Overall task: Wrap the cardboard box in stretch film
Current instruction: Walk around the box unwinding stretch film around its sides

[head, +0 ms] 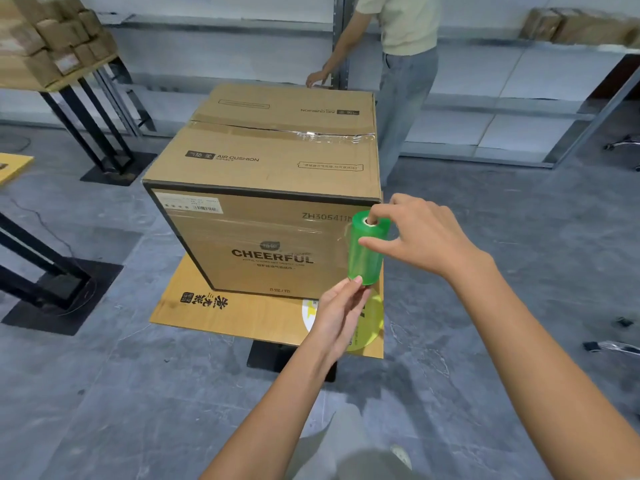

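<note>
Left hand [341,311] sits under the green stretch film roll [367,252] and pinches its bottom end, thumb tip on the lower rim; right hand [424,237] grips the top end, one finger pushed into the core opening, thumb pressed on the roll's side; roll is upright in the air, just beside the near right corner of the cardboard box [263,168]; a thin stretch of film runs from the roll to that corner; a glossy film band [263,225] lies across the box's front face, above the "CHEERFUL" print; box flaps closed, taped along the top seam; box sits on a small wooden surface [221,317] with a black pedestal; round yellow-green sticker [372,320] at the surface's near right corner, partly hidden by the left hand; grey floor [121,393] all round; far left, stacked small cartons [59,36] on a black-legged table; behind the box a second person [405,64] stands at grey shelving [485,109], one hand on a shelf; more cartons [581,27] on the top right shelf.
</note>
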